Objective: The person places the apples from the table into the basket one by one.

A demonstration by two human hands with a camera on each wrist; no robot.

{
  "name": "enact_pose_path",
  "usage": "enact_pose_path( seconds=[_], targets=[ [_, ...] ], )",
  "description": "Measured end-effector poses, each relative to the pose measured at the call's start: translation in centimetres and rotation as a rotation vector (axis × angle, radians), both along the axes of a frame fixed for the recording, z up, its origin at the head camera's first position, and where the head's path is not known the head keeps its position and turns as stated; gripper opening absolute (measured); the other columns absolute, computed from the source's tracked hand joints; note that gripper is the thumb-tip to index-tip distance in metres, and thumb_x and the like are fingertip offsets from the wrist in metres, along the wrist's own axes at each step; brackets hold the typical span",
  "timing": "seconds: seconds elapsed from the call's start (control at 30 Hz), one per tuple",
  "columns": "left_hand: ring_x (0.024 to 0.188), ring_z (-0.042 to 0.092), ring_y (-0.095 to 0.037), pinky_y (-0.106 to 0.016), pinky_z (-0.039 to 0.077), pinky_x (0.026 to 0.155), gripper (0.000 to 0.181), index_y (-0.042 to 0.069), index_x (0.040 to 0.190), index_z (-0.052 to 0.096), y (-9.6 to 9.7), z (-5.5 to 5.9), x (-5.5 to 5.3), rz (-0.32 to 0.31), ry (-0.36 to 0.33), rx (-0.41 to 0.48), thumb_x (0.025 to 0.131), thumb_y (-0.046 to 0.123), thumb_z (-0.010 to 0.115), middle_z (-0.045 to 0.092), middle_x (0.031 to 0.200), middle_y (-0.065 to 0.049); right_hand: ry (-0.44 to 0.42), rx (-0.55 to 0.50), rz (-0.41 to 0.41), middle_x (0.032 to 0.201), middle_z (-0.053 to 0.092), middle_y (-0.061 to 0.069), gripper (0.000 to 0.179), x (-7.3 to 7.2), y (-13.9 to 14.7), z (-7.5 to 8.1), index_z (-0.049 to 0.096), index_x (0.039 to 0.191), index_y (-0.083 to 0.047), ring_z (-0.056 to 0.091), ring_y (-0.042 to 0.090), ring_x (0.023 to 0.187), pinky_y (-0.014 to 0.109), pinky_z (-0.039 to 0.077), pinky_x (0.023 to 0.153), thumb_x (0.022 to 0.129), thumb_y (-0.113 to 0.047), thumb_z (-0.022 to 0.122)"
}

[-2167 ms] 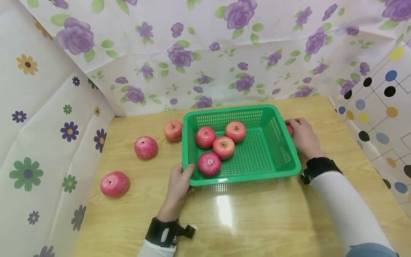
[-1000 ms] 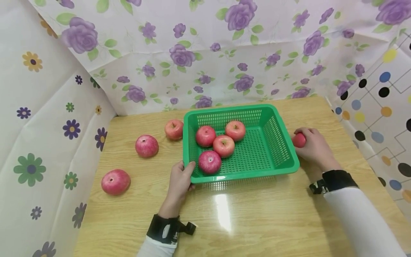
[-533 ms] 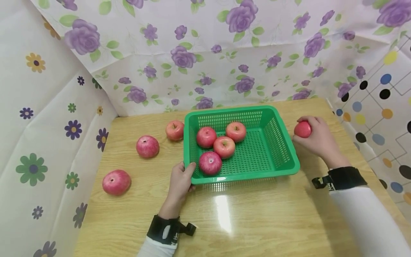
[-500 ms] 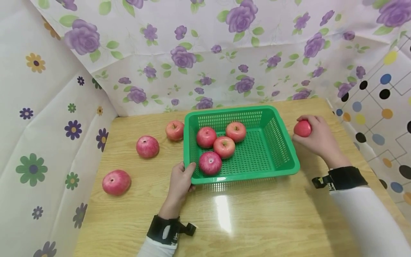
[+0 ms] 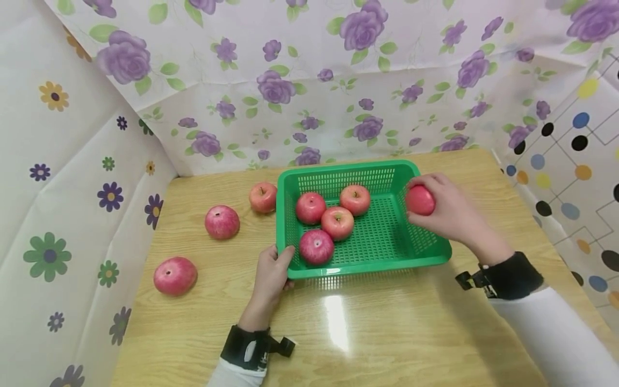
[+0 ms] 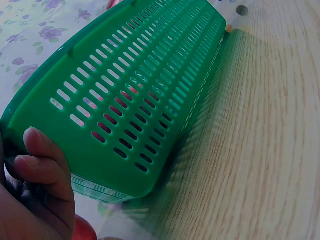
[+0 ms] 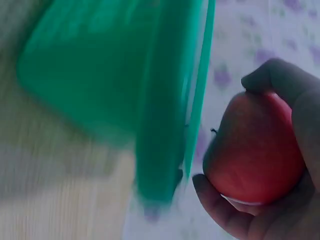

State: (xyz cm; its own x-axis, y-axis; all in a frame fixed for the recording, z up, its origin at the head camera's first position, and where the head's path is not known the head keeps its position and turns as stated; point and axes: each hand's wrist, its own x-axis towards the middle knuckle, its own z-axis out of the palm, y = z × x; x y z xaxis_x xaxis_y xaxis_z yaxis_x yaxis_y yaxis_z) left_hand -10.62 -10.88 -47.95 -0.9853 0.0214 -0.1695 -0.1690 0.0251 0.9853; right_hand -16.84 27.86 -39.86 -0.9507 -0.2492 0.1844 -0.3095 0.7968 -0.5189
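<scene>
A green plastic basket (image 5: 387,262) with slotted walls stands mid-table. My left hand (image 5: 268,274) grips its near left corner, thumb over the rim; the left wrist view shows curled fingers (image 6: 42,165) against the basket's outer wall. Over the basket's right rim, my right hand (image 5: 450,209) holds a red apple (image 5: 420,200) between thumb and fingers. That apple, with its small stem, fills much of the right wrist view beside the blurred basket rim. Inside, toward the left, several apples (image 5: 337,222) sit close together, while the basket's right part shows bare mesh floor.
Left of the basket, three more apples lie on the wooden table (image 5: 377,333): one (image 5: 263,197) beside the basket's wall, one (image 5: 222,222) farther left, one (image 5: 175,276) nearest the left edge. Flowered sheets (image 5: 271,123) hang behind and at the sides.
My right hand picked an apple up from the table right of the basket, raised it and carried it left over the rim. The left hand kept its grip on the basket.
</scene>
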Motion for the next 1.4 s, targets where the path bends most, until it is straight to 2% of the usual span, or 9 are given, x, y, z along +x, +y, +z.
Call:
enact_pose_path(
  seconds=[0.17, 0.3, 0.47, 0.6, 0.93, 1.13, 1.3, 1.4],
  targets=[
    [0.035, 0.045, -0.015, -0.021, 0.035, 0.030, 0.033, -0.012, 0.098, 0.062, -0.1, -0.1, 0.0, 0.004, -0.005, 0.000, 0.100, 0.020, 0.053, 0.061, 0.064, -0.022, -0.075, 0.038, 0.160, 0.121, 0.050, 0.003, 0.046, 0.9, -4.4, -0.9, 0.059, 0.121, -0.026, 0.055, 0.020, 0.094, 0.041, 0.057, 0.068, 0.079, -0.032, 0.076],
    [0.035, 0.044, -0.014, -0.021, 0.035, 0.030, 0.033, -0.013, 0.097, 0.061, 0.0, -0.2, 0.0, 0.005, -0.011, 0.005, 0.101, 0.019, 0.053, 0.060, 0.065, -0.025, -0.183, 0.053, 0.225, 0.123, 0.048, 0.002, 0.035, 1.7, -7.2, -1.4, 0.056, 0.122, -0.031, 0.052, 0.018, 0.098, 0.038, 0.054, 0.073, 0.089, -0.036, 0.065],
    [0.035, 0.044, -0.014, -0.021, 0.035, 0.030, 0.033, -0.012, 0.097, 0.062, 0.1, -0.2, 0.1, 0.006, -0.006, -0.004, 0.101, 0.019, 0.053, 0.060, 0.068, -0.030, -0.310, 0.057, 0.234, 0.123, 0.047, 0.004, 0.037, 2.2, -9.1, -2.1, 0.054, 0.131, -0.026, 0.050, 0.021, 0.103, 0.041, 0.050, 0.083, 0.096, -0.036, 0.054],
    [0.036, 0.044, -0.014, -0.021, 0.035, 0.030, 0.032, -0.011, 0.098, 0.063, 0.1, 0.0, 0.1, 0.002, -0.009, -0.010, 0.100, 0.020, 0.054, 0.061, 0.069, -0.029, -0.356, 0.083, 0.236, 0.122, 0.049, 0.006, 0.040, 2.4, -9.8, -2.9, 0.053, 0.137, -0.023, 0.048, 0.022, 0.106, 0.043, 0.047, 0.087, 0.099, -0.036, 0.051],
    [0.036, 0.043, -0.016, -0.022, 0.035, 0.031, 0.034, -0.012, 0.094, 0.061, 0.1, 0.0, 0.0, 0.003, 0.005, -0.012, 0.101, 0.020, 0.054, 0.059, 0.059, -0.014, -0.417, 0.126, 0.214, 0.124, 0.050, 0.014, 0.048, 2.6, -11.2, -3.6, 0.048, 0.143, -0.026, 0.050, 0.026, 0.105, 0.046, 0.049, 0.083, 0.098, -0.042, 0.051],
    [0.035, 0.043, -0.016, -0.023, 0.035, 0.031, 0.034, -0.013, 0.095, 0.061, 0.1, 0.1, -0.1, 0.003, 0.021, -0.012, 0.101, 0.020, 0.053, 0.059, 0.060, -0.017, -0.408, 0.145, 0.233, 0.124, 0.052, 0.015, 0.048, 2.5, -11.6, -3.4, 0.051, 0.140, -0.030, 0.052, 0.025, 0.103, 0.047, 0.050, 0.083, 0.095, -0.046, 0.055],
    [0.035, 0.043, -0.015, -0.022, 0.035, 0.031, 0.033, -0.012, 0.096, 0.062, 0.1, 0.0, 0.0, 0.003, 0.013, -0.004, 0.101, 0.020, 0.053, 0.058, 0.062, -0.019, -0.425, 0.172, 0.274, 0.117, 0.051, 0.009, 0.039, 2.3, -11.8, -3.7, 0.057, 0.131, -0.031, 0.052, 0.023, 0.096, 0.042, 0.049, 0.080, 0.094, -0.043, 0.056],
    [0.036, 0.043, -0.015, -0.022, 0.035, 0.030, 0.033, -0.012, 0.095, 0.061, 0.1, -0.1, 0.0, 0.004, 0.012, -0.007, 0.101, 0.020, 0.053, 0.058, 0.062, -0.019, -0.442, 0.181, 0.290, 0.114, 0.051, 0.006, 0.038, 2.0, -11.9, -3.9, 0.058, 0.130, -0.031, 0.050, 0.023, 0.096, 0.042, 0.048, 0.080, 0.094, -0.041, 0.056]
  ],
)
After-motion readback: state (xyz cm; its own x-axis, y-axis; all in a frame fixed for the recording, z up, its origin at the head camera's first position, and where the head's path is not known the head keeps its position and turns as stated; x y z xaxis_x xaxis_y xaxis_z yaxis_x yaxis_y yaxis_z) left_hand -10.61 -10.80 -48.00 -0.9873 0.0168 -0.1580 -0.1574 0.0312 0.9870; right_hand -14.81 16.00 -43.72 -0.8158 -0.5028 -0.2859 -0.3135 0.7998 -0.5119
